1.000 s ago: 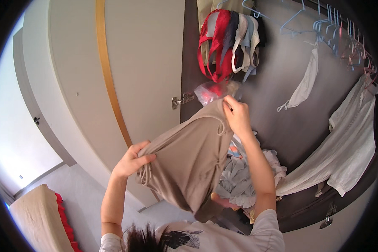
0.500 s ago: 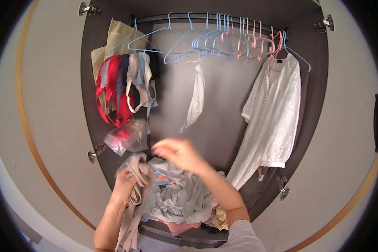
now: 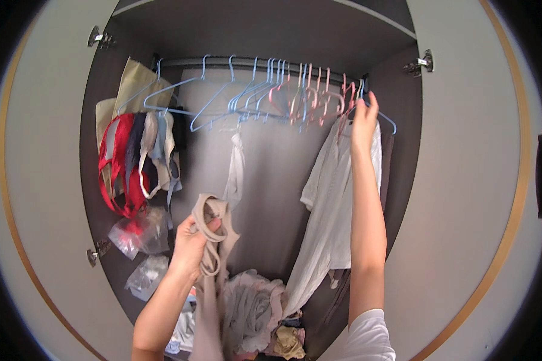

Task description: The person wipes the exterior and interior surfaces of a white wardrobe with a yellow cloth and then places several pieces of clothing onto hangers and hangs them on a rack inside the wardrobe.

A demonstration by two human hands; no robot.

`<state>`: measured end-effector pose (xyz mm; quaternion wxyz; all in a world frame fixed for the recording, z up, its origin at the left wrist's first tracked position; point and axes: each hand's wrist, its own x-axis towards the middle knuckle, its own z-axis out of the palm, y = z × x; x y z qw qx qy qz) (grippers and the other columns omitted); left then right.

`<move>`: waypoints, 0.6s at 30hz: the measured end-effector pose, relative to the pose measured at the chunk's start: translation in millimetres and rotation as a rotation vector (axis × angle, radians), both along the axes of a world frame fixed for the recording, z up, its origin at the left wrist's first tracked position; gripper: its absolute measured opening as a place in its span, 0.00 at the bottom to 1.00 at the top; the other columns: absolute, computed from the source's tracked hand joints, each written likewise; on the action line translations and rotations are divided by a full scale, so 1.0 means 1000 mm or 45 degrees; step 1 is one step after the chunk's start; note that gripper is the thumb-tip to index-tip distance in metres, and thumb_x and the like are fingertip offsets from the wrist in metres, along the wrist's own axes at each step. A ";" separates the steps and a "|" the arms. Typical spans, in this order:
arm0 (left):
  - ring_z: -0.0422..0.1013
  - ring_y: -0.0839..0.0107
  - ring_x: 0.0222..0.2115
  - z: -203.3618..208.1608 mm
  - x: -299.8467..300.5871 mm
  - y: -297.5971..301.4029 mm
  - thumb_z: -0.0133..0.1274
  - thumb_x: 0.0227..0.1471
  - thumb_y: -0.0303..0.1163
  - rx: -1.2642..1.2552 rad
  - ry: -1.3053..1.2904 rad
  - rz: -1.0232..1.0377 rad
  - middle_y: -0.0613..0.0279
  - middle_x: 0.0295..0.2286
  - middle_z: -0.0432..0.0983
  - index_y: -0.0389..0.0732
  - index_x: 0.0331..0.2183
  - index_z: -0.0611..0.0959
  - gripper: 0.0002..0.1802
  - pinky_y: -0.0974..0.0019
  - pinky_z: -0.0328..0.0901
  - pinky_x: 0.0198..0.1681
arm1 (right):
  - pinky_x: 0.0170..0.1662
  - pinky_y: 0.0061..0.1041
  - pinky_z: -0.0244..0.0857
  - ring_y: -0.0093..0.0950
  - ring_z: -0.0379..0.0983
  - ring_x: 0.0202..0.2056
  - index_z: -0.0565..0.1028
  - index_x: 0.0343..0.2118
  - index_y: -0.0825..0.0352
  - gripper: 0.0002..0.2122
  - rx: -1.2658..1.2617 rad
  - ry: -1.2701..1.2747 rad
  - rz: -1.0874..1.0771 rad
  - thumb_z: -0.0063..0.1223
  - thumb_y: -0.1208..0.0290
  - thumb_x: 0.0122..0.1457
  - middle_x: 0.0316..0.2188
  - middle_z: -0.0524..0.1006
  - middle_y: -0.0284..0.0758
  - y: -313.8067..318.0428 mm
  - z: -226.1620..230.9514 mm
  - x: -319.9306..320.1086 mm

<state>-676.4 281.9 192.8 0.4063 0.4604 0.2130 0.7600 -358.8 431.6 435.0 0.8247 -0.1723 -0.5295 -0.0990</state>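
My left hand (image 3: 191, 248) is closed around the bunched upper part of a beige sleeveless garment (image 3: 208, 289). Its neck opening and straps loop over the fingers, and the rest hangs down. High on the right, my right hand (image 3: 365, 123) has its thumb and fingers at the hook of a clothes hanger (image 3: 389, 122) near the end of the rail. The hand partly hides the hook. Behind that forearm hangs a long white garment (image 3: 328, 198) with sleeves. Blue hangers (image 3: 209, 108) and pink hangers (image 3: 325, 102) line the dark rail (image 3: 186, 62).
Red, dark and pale bras (image 3: 121, 162) hang at the left, beside beige bags (image 3: 140, 84). Clear plastic bags (image 3: 147, 278) sit lower. A thin white piece (image 3: 235, 168) hangs mid-rail. Grey clothes (image 3: 250, 313) are heaped below. Open doors (image 3: 48, 180) flank both sides.
My right hand has gone from above the clothes pile up to the hangers at the right. The left hand has lifted the beige garment. The view has tilted upward and turned right.
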 end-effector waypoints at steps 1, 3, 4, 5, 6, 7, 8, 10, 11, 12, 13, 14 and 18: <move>0.71 0.80 0.27 0.009 0.012 0.007 0.60 0.48 0.25 0.043 0.011 -0.008 0.69 0.29 0.76 0.39 0.36 0.80 0.10 0.75 0.66 0.30 | 0.42 0.24 0.64 0.23 0.70 0.38 0.60 0.60 0.61 0.25 -0.037 -0.070 -0.094 0.41 0.55 0.64 0.39 0.75 0.35 -0.001 0.012 -0.001; 0.72 0.78 0.27 0.027 0.033 0.015 0.60 0.49 0.26 0.039 0.005 -0.110 0.68 0.29 0.77 0.39 0.37 0.79 0.11 0.74 0.68 0.32 | 0.42 0.24 0.65 0.24 0.71 0.36 0.59 0.62 0.59 0.27 -0.050 -0.235 -0.229 0.33 0.49 0.65 0.39 0.75 0.38 -0.004 0.033 -0.002; 0.73 0.77 0.28 0.032 0.043 0.019 0.59 0.49 0.26 0.037 -0.006 -0.139 0.67 0.29 0.77 0.39 0.37 0.79 0.11 0.72 0.69 0.33 | 0.38 0.24 0.65 0.24 0.72 0.30 0.71 0.53 0.62 0.27 -0.186 -0.257 -0.115 0.33 0.45 0.64 0.31 0.77 0.38 -0.005 0.040 -0.002; 0.74 0.76 0.27 0.034 0.051 0.027 0.59 0.49 0.26 0.078 -0.024 -0.164 0.65 0.30 0.77 0.39 0.37 0.78 0.11 0.72 0.69 0.32 | 0.35 0.24 0.65 0.24 0.71 0.26 0.76 0.44 0.64 0.28 -0.346 -0.244 -0.101 0.33 0.42 0.63 0.26 0.76 0.36 -0.009 0.044 0.006; 0.74 0.76 0.27 0.036 0.057 0.031 0.59 0.49 0.26 0.085 -0.021 -0.166 0.65 0.30 0.77 0.39 0.37 0.78 0.11 0.72 0.69 0.32 | 0.32 0.24 0.64 0.24 0.70 0.22 0.80 0.36 0.66 0.31 -0.509 -0.230 -0.077 0.33 0.40 0.61 0.20 0.75 0.35 -0.022 0.044 0.008; 0.74 0.76 0.27 0.036 0.062 0.034 0.60 0.49 0.26 0.084 -0.045 -0.180 0.65 0.30 0.77 0.39 0.37 0.78 0.11 0.72 0.70 0.32 | 0.29 0.24 0.63 0.24 0.69 0.20 0.79 0.29 0.67 0.32 -0.524 -0.167 -0.089 0.32 0.39 0.60 0.16 0.73 0.33 -0.020 0.044 0.013; 0.74 0.76 0.27 0.037 0.067 0.037 0.60 0.49 0.26 0.082 -0.070 -0.193 0.65 0.30 0.77 0.39 0.37 0.78 0.12 0.72 0.70 0.32 | 0.27 0.24 0.62 0.23 0.67 0.18 0.79 0.23 0.68 0.34 -0.540 -0.105 -0.099 0.31 0.38 0.60 0.12 0.71 0.31 -0.017 0.045 0.021; 0.74 0.76 0.27 0.039 0.087 0.041 0.60 0.49 0.26 0.049 -0.070 -0.235 0.65 0.30 0.77 0.39 0.38 0.78 0.12 0.71 0.70 0.32 | 0.30 0.31 0.66 0.29 0.74 0.23 0.76 0.24 0.69 0.28 -0.642 -0.144 -0.073 0.37 0.45 0.60 0.18 0.76 0.37 0.008 0.047 0.054; 0.73 0.77 0.29 0.040 0.093 0.043 0.61 0.49 0.26 0.064 -0.057 -0.270 0.66 0.31 0.77 0.39 0.39 0.78 0.14 0.72 0.69 0.33 | 0.31 0.31 0.66 0.29 0.75 0.24 0.77 0.26 0.70 0.23 -0.618 -0.170 -0.167 0.41 0.51 0.60 0.19 0.76 0.38 0.022 0.048 0.062; 0.73 0.78 0.30 0.040 0.099 0.046 0.61 0.49 0.26 0.072 -0.044 -0.298 0.66 0.32 0.77 0.39 0.40 0.79 0.15 0.73 0.69 0.34 | 0.32 0.31 0.67 0.29 0.76 0.25 0.77 0.27 0.70 0.18 -0.602 -0.197 -0.254 0.45 0.58 0.59 0.19 0.77 0.39 0.023 0.046 0.061; 0.73 0.79 0.31 0.045 0.106 0.045 0.61 0.49 0.27 0.069 -0.045 -0.322 0.67 0.33 0.77 0.40 0.41 0.79 0.15 0.73 0.68 0.34 | 0.35 0.31 0.68 0.30 0.77 0.27 0.77 0.31 0.71 0.11 -0.645 -0.083 -0.261 0.48 0.68 0.57 0.20 0.78 0.40 0.024 0.043 0.057; 0.73 0.79 0.31 0.047 0.113 0.047 0.61 0.49 0.27 0.069 -0.045 -0.324 0.67 0.33 0.77 0.40 0.41 0.79 0.15 0.73 0.68 0.34 | 0.31 0.30 0.69 0.28 0.77 0.25 0.77 0.31 0.73 0.11 -0.732 -0.128 -0.278 0.47 0.70 0.56 0.20 0.77 0.39 0.023 0.041 0.057; 0.74 0.76 0.28 0.050 0.133 0.059 0.60 0.48 0.26 0.110 -0.083 -0.333 0.65 0.30 0.77 0.40 0.38 0.78 0.13 0.72 0.70 0.31 | 0.19 0.25 0.64 0.24 0.70 0.15 0.77 0.23 0.75 0.13 -0.944 -0.208 0.133 0.45 0.71 0.57 0.15 0.74 0.39 0.026 0.035 0.058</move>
